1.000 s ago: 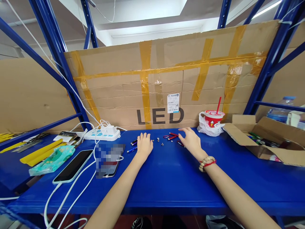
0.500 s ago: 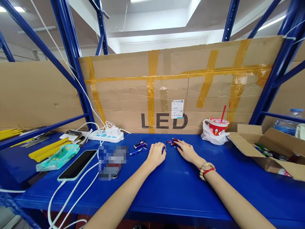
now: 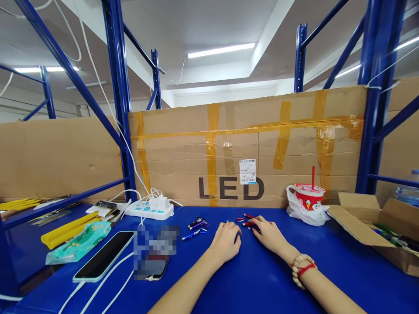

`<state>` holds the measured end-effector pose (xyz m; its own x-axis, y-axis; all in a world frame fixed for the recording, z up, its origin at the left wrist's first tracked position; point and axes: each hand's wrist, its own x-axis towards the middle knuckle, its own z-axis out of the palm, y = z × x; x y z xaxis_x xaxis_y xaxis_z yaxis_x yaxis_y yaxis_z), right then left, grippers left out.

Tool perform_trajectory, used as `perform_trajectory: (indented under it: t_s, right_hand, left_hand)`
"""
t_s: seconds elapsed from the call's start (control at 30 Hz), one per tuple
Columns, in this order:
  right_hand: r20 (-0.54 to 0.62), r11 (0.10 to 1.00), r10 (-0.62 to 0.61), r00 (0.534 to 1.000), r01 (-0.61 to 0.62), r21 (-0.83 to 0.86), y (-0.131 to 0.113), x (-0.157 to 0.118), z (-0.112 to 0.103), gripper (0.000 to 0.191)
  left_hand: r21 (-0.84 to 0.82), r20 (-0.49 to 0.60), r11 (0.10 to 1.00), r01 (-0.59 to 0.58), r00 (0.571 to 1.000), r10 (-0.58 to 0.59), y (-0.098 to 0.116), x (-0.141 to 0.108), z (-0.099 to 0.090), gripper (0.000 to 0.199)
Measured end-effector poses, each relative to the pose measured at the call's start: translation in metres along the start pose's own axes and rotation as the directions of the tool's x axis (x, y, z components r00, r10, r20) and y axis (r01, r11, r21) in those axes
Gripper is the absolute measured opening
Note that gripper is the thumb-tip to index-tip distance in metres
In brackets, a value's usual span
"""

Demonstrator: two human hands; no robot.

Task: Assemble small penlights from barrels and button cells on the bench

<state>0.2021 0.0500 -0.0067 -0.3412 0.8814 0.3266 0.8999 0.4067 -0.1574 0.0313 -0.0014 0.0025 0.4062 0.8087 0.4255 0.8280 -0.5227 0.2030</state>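
Observation:
Small slim red metal key-ring torches or pointers (image 3: 248,224) lie together on the blue tabletop (image 3: 255,279), with a red clip beside them. My right hand (image 3: 270,235) reaches over them from the right, fingers stretched and spread, fingertips touching their near ends. A beaded bracelet is on that wrist. Just left of the red pieces, my left hand (image 3: 226,242) rests palm down, thumb apart from loosely bent fingers; its fingertips are partly hidden and nothing shows in it. Further left lies a group of similar blue and purple pieces (image 3: 195,226).
At left are a phone (image 3: 104,256) on a cable, a blurred phone-like item (image 3: 157,266), a power strip (image 3: 150,210), yellow tubes (image 3: 68,230) and a green packet (image 3: 80,242). At right stand a bagged red cup (image 3: 309,201) and an open carton (image 3: 356,224). Cardboard (image 3: 183,157) closes the back.
The camera view has tilted up, so everything sits lower in the picture. My left hand has shifted right, closer to the red pieces. My right hand stays over the red pieces.

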Motion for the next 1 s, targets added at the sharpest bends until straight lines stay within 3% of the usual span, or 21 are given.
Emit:
perform_trajectory:
  t_s: [0.47, 0.73, 1.0]
  right_hand:
    - [-0.086, 0.999, -0.004, 0.996, 0.0, -0.048, -0.019, -0.013, -0.006, 0.027]
    - [-0.161, 0.983, -0.015, 0.987, 0.044, 0.179, -0.027, -0.016, -0.005, 0.022]
    - [-0.301, 0.956, 0.037, 0.953, 0.054, 0.289, -0.033, -0.017, -0.013, 0.022]
  left_hand:
    - [0.067, -0.045, 0.998, -0.016, 0.999, 0.019, 0.007, -0.003, -0.008, 0.02]
    - [0.16, -0.025, 0.984, 0.079, 0.997, -0.076, -0.002, -0.004, -0.008, 0.023]
    - [0.177, 0.011, 0.976, 0.128, 0.991, -0.132, -0.003, -0.002, -0.006, 0.024]
